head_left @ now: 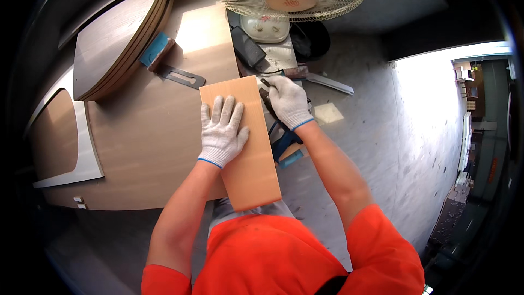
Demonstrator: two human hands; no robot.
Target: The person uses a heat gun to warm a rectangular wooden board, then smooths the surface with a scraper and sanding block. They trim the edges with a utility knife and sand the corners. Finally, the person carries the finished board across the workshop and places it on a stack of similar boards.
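A light-brown wooden board (254,169) lies lengthwise in front of me, its near end close to my body. My left hand (221,134), in a white knitted glove with a blue cuff, rests flat on its upper face, fingers spread. Beside the board's right edge, my right hand (289,101), gloved alike, is closed around a slim dark tool (266,82). Only the tool's tip shows past the fingers, so its exact kind is hidden. Below that hand, partly covered by the board and wrist, is a dark-blue object (284,145).
The brown worktable (147,153) carries stacked curved boards (117,38), a blue-faced block (155,49), a slotted metal plate (183,76) and a white frame (87,153). A fan (289,0) stands at the far side. A black bin (311,41) is beyond the table's right edge.
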